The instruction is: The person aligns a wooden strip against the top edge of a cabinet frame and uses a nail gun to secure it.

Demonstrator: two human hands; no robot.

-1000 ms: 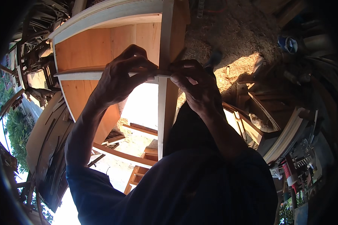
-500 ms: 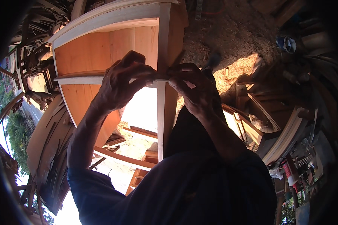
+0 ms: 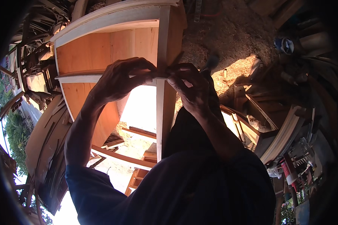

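Both my hands meet at the pale upright post [image 3: 161,116] of a wooden cabinet frame [image 3: 112,22]. A small, thin, flat strip [image 3: 161,78] lies across the post, its ends pinched between my fingers. My left hand [image 3: 118,77], on the cabinet side, grips one end with thumb and fingertips. On the other side, my right hand [image 3: 193,88] pinches the opposite end with thumb and forefinger. The strip's material is too small and shaded to make out. A rail [image 3: 79,78] runs behind my left hand, between two orange-brown panels [image 3: 84,52].
Stacked boards [image 3: 45,150] lean at the left. Sawdust or shavings cover the ground [image 3: 221,33] beyond my right hand, where a blue can [image 3: 284,45] stands. Wooden pieces [image 3: 281,138] and a cluttered heap of tools lie at the right.
My left hand has lowered and flattened slightly, its knuckles dropping toward the post. The right hand stays nearly in place, and both still pinch the strip.
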